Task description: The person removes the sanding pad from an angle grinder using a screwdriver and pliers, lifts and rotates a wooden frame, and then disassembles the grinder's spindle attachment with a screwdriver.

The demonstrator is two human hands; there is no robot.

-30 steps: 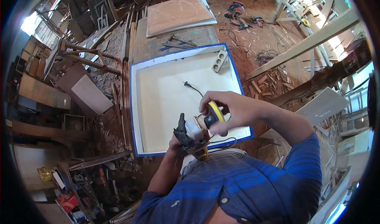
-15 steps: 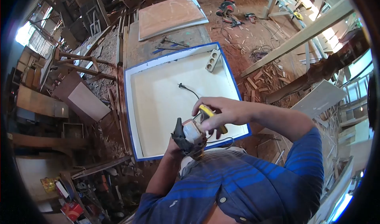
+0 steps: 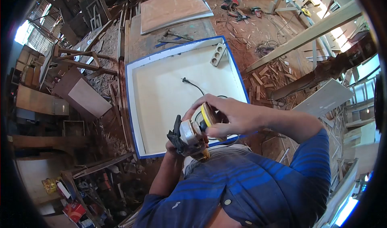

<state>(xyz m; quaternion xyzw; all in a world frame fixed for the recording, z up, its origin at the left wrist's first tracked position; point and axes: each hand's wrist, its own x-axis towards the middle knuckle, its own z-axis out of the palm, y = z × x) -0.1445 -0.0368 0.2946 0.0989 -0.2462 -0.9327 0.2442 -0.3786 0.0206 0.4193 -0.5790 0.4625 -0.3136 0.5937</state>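
Head view: above the near side of the blue-edged box, the left hand clasps a power tool, likely heavy, stiff and best held round its body, while the right hand grips the lighter-looking yellow-rimmed disc.

A dark navy shirt with short sleeves, banded in bright blue, turning grey and finely striped toward its far hem; pale round buttons near, a small white curved logo left
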